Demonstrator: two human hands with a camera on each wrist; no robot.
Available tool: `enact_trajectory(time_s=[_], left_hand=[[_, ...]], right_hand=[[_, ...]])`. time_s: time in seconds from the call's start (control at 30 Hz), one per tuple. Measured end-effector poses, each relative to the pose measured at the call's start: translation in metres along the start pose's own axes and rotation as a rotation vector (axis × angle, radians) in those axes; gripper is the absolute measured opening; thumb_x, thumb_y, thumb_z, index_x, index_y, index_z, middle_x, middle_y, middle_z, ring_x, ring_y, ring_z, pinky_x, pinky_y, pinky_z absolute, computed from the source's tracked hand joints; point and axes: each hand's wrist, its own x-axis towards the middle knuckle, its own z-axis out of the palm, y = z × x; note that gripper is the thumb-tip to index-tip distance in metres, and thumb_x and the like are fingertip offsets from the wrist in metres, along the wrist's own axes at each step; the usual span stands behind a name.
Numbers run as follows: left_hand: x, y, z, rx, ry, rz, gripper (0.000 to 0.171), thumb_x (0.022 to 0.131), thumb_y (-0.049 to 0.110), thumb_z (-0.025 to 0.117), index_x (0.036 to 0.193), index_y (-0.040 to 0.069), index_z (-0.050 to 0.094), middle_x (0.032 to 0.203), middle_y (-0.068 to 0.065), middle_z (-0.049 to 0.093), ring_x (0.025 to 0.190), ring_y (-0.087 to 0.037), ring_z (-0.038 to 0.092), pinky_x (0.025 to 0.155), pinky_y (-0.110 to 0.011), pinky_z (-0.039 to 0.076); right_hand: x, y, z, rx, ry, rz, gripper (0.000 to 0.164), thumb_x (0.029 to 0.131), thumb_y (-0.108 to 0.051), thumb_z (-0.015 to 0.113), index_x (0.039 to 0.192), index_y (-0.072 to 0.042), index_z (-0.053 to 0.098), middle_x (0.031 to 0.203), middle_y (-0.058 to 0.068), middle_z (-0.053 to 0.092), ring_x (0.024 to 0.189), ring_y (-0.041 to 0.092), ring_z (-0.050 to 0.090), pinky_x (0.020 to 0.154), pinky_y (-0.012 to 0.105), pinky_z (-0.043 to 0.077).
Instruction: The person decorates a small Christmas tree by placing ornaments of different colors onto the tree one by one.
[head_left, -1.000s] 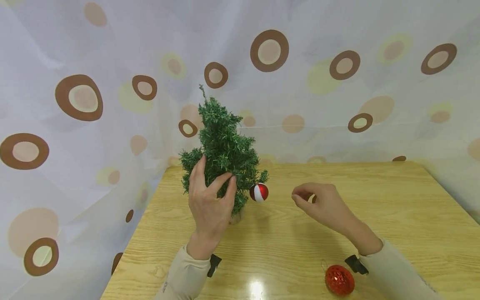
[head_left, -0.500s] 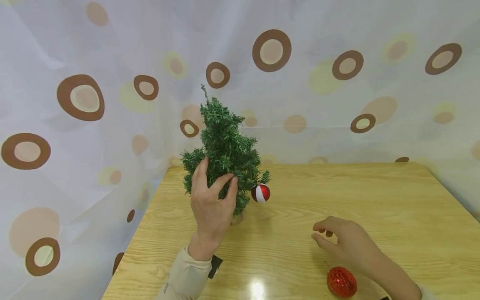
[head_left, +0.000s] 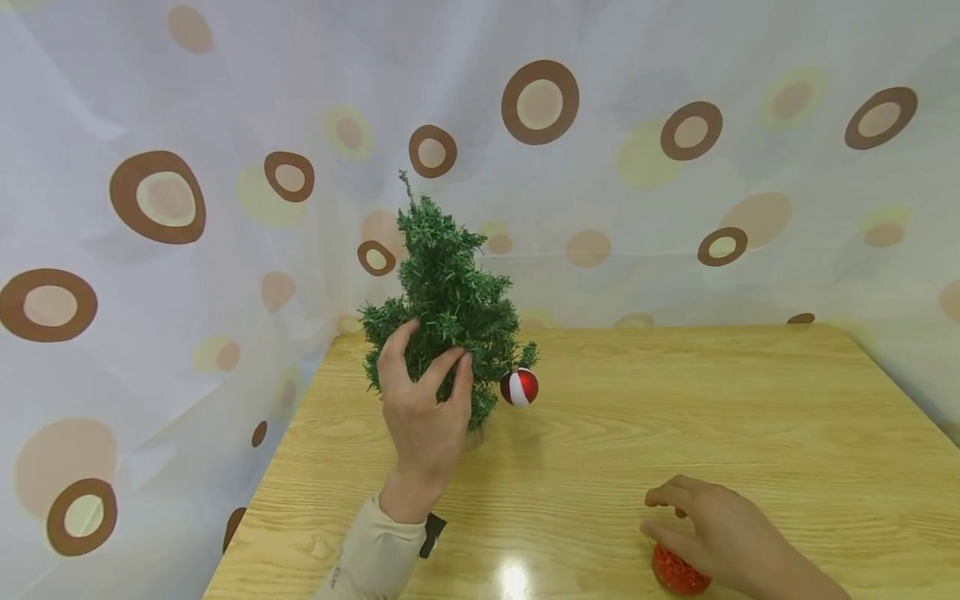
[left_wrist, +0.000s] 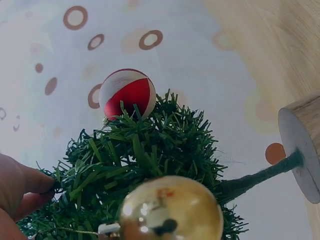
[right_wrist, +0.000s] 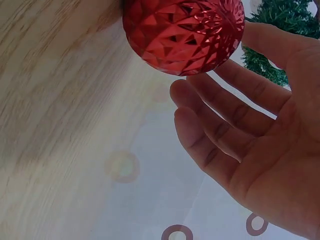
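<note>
A small green artificial Christmas tree [head_left: 457, 283] stands left of the table's middle. My left hand [head_left: 423, 417] pinches one of its branches between thumb and forefinger, which the left wrist view also shows. A red-and-white bauble [head_left: 519, 387] hangs from a right-hand branch. In the left wrist view a shiny gold bauble [left_wrist: 172, 210] hangs close to the camera; my hand hides it in the head view. My right hand [head_left: 723, 533] hovers over a red faceted bauble [head_left: 677, 571] near the table's front edge, its fingers loosely bent and spread beside the bauble [right_wrist: 185, 35] without gripping it.
The light wood table [head_left: 600, 433] meets a white curtain [head_left: 615, 167] with brown rings and dots at the back and left. The tree's round wooden base [left_wrist: 302, 145] shows in the left wrist view.
My right hand has moved down and toward the front, from beside the tree to the red bauble, its fingers parting. The left hand has stayed at the branch.
</note>
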Motion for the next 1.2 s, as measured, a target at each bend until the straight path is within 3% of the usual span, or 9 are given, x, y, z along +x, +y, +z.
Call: enact_trajectory(time_s=[0.17,0.3,0.43,0.57,0.77,0.9,1.2], left_hand=[[0.002,-0.001,0.000,0.019,-0.018,0.026,0.010,0.094,0.013,0.081,0.093,0.003,0.083,0.124,-0.021,0.066,0.127,-0.043,0.057,0.112,-0.059,0.046],[0.004,-0.001,0.000,0.033,-0.017,0.027,0.011,0.094,0.014,0.082,0.093,0.004,0.083,0.123,-0.021,0.070,0.128,-0.045,0.058,0.112,-0.060,0.047],[0.004,-0.001,0.001,0.030,-0.013,0.015,0.010,0.093,0.014,0.082,0.092,0.004,0.083,0.124,-0.021,0.071,0.129,-0.045,0.058,0.111,-0.061,0.048],[0.003,-0.001,0.001,0.033,-0.009,0.013,0.008,0.092,0.012,0.082,0.092,0.004,0.083,0.123,-0.021,0.071,0.129,-0.045,0.058,0.110,-0.061,0.049],[0.003,0.000,0.000,0.024,-0.009,0.003,0.008,0.092,0.012,0.082,0.092,0.004,0.083,0.123,-0.022,0.071,0.129,-0.046,0.058,0.110,-0.063,0.048],[0.002,0.000,0.000,0.015,-0.011,-0.009,0.008,0.092,0.011,0.082,0.092,0.004,0.083,0.124,-0.023,0.070,0.130,-0.047,0.057,0.111,-0.063,0.047],[0.003,0.001,-0.001,0.020,-0.013,-0.003,0.008,0.093,0.011,0.081,0.092,0.003,0.083,0.124,-0.022,0.071,0.129,-0.045,0.058,0.111,-0.061,0.048]], right_hand=[[-0.001,0.002,0.000,0.001,-0.047,0.009,0.028,0.093,-0.039,0.081,0.109,-0.016,0.077,0.106,-0.005,0.076,0.078,0.002,0.067,0.063,0.022,0.054],[-0.002,0.003,-0.001,0.043,-0.142,0.066,0.032,0.096,-0.044,0.077,0.114,-0.017,0.076,0.109,-0.007,0.073,0.082,0.004,0.070,0.067,0.024,0.057],[-0.004,0.005,-0.001,0.058,-0.182,0.088,0.037,0.096,-0.047,0.076,0.117,-0.017,0.075,0.110,-0.010,0.071,0.086,0.004,0.070,0.071,0.025,0.058],[-0.007,0.008,-0.002,0.063,-0.211,0.098,0.045,0.094,-0.052,0.077,0.119,-0.015,0.074,0.111,-0.009,0.070,0.085,-0.001,0.064,0.073,0.026,0.058],[-0.010,0.010,-0.001,0.161,-0.258,0.124,0.049,0.093,-0.047,0.080,0.121,-0.008,0.072,0.101,-0.009,0.064,0.077,-0.006,0.048,0.069,0.022,0.051],[-0.010,0.010,-0.001,0.175,-0.277,0.168,0.053,0.091,-0.050,0.080,0.123,-0.009,0.071,0.102,-0.008,0.065,0.080,-0.006,0.049,0.069,0.021,0.051],[-0.009,0.008,0.000,0.252,-0.275,0.179,0.037,0.088,-0.044,0.085,0.107,-0.016,0.070,0.091,-0.009,0.062,0.077,-0.004,0.048,0.065,0.020,0.048]])
